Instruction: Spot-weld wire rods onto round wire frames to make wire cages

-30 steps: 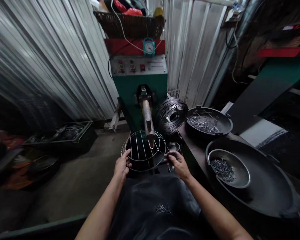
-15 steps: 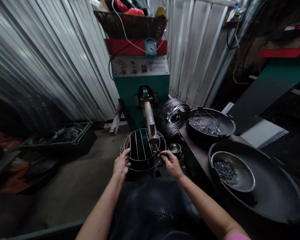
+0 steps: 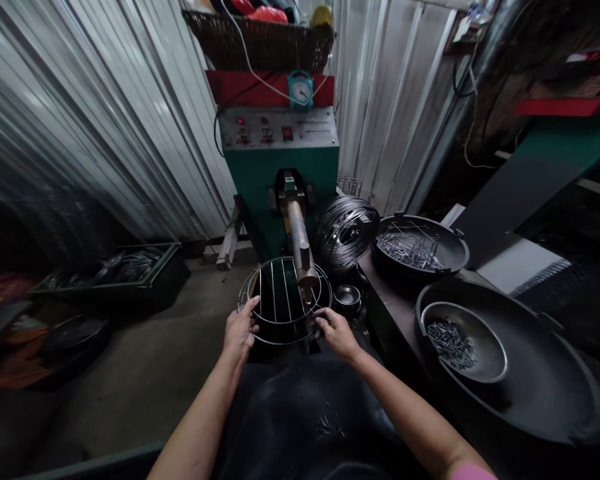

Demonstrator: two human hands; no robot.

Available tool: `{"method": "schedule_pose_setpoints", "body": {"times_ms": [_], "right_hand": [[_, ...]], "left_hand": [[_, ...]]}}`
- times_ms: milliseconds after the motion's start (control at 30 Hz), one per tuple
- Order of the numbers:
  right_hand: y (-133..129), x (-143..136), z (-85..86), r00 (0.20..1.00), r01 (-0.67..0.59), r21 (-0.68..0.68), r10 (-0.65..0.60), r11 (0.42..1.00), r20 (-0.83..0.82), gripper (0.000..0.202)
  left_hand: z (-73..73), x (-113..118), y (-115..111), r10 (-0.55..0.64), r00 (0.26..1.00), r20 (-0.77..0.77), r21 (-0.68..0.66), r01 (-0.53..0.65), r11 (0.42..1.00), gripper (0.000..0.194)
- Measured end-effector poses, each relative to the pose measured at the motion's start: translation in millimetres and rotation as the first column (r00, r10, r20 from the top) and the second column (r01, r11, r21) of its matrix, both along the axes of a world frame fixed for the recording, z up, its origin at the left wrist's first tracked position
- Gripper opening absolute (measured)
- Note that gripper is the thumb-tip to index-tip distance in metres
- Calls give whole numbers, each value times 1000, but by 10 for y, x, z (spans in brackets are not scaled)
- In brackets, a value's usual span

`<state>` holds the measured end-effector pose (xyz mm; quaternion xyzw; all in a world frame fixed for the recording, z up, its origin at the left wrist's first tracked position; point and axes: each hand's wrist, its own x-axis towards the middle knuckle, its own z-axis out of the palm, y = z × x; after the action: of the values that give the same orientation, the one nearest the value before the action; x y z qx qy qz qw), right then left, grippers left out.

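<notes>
A round wire rack (image 3: 275, 321) with parallel bars lies under the metal electrode arm (image 3: 300, 243) of a green machine (image 3: 260, 173). My left hand (image 3: 240, 330) is closed on the rack's left rim, thumb on top. At the rack's right front, by the electrode tip, my right hand (image 3: 336, 331) has its fingertips pinched together. Whatever small piece they hold, if any, is too small to make out. Several short metal pins (image 3: 330, 425) lie on the dark apron (image 3: 280, 413) over my lap.
Right of the machine stand a coil of wire (image 3: 347, 233) and a small metal bowl (image 3: 347, 295). Further right, a black pan (image 3: 455, 243) holds wire pieces. A larger pan (image 3: 540, 373) holds a bowl (image 3: 497, 353) of pins. A bin (image 3: 175, 267) stands at left.
My right hand has shifted slightly and its fingers have drawn in at the rack's right rim beneath the electrode tip. The left hand keeps its hold; the view has moved a little.
</notes>
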<state>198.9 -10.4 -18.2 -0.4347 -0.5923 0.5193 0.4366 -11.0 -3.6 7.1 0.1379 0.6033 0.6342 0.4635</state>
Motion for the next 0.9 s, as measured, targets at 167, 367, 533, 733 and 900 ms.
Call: {"method": "schedule_pose_setpoints", "body": {"times_ms": [167,367,533,733,900], "right_hand": [[9,-37,-18,1000,23,-10,-23,1000,-9,12],[70,-66,-30,1000,29,-3,-29,1000,-7,13],[89,-68,-2,999,35,8,-35,999,6,11],[77,-66,53,999,42,24,-42,999,19,10],[117,-90,57,999,52,7,-52,999,15,10]], "left_hand": [[-23,-13,32,-2,1000,-4,-23,2,1000,46],[-59,-36,91,-15,999,38,-35,17,999,49],[-53,-32,103,-16,998,53,-41,18,999,50],[-49,-40,128,5,1000,28,-59,-3,998,48],[-74,-62,168,15,1000,2,-101,-15,995,47]]}}
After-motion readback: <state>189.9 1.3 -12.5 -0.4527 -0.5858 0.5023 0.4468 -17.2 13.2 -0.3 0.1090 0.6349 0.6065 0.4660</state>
